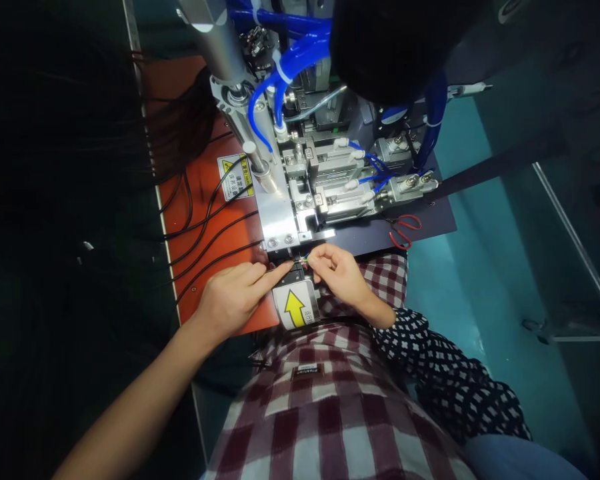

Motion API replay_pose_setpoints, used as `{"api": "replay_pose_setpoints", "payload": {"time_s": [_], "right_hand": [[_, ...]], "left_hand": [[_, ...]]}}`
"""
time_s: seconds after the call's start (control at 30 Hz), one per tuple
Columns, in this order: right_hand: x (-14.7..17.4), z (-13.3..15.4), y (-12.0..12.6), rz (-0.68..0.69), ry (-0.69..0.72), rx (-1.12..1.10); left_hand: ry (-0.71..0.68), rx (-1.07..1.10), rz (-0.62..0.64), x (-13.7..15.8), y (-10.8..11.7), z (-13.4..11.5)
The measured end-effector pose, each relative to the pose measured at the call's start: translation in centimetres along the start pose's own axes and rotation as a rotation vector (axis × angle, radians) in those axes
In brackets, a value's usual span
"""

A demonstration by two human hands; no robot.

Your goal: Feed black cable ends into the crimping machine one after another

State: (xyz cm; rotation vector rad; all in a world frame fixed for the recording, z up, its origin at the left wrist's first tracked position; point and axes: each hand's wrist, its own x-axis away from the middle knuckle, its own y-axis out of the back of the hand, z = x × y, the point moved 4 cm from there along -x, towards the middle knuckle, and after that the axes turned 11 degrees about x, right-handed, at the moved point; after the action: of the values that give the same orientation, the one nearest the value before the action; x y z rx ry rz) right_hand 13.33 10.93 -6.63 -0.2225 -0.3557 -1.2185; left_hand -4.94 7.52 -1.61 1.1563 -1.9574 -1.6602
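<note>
At the front edge of a metal machine (280,220), my two hands meet over a small black fixture (294,275). My right hand (337,272) is closed in a pinch on thin coloured wires (304,261), their ends small and partly covered by the fingertips. From the left comes my left hand (235,293), its index finger stretched to the fixture beside the wires. Its other fingers are curled, and what lies under them is hidden. Just below the fixture is a white plate with a yellow arrow (294,308) pointing toward the machine.
Several black cables (205,230) cross the orange tabletop (200,193) on the left. Red-handled scissors (405,230) lie on the dark base at right. Blue air tubes (300,53) and pneumatic cylinders (345,190) fill the machine. A warning label (236,177) is on the tabletop.
</note>
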Motion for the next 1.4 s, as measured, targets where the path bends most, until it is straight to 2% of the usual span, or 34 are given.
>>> {"api": "replay_pose_setpoints", "payload": {"time_s": [0.17, 0.27, 0.33, 0.5, 0.63, 0.7, 0.83, 0.9, 1.23, 1.4], "right_hand": [[0.0, 0.2, -0.2, -0.011, -0.038, -0.003], [0.1, 0.3, 0.0, 0.009, -0.004, 0.069], [0.1, 0.7, 0.3, 0.004, 0.086, 0.188], [0.5, 2.0, 0.8, -0.078, 0.429, 0.606], [0.7, 2.1, 0.7, -0.11, 0.523, 0.694], [0.6, 1.6, 0.7, -0.121, 0.486, 0.634], [0.2, -0.2, 0.7, -0.023, 0.213, 0.268], [0.1, -0.8, 0.5, 0.023, 0.118, 0.143], [-0.2, -0.3, -0.2, -0.108, 0.101, 0.112], [0.1, -0.6, -0.6, -0.129, 0.04, 0.112]], "left_hand": [[0.006, -0.013, 0.016, 0.1, -0.1, 0.1], [0.002, -0.014, 0.014, 0.1, -0.1, 0.0], [0.0, -0.013, 0.01, 0.0, -0.1, 0.0], [0.011, 0.003, 0.017, 0.1, -0.1, 0.0], [0.008, 0.008, 0.006, 0.0, 0.0, 0.0], [0.003, -0.002, 0.007, -0.1, 0.0, 0.0], [-0.004, -0.013, 0.004, -0.1, 0.1, -0.1], [-0.005, -0.009, 0.008, -0.1, 0.1, -0.1], [0.009, 0.012, 0.01, 0.0, 0.0, 0.0], [0.014, 0.014, 0.012, 0.1, -0.1, 0.1]]}}
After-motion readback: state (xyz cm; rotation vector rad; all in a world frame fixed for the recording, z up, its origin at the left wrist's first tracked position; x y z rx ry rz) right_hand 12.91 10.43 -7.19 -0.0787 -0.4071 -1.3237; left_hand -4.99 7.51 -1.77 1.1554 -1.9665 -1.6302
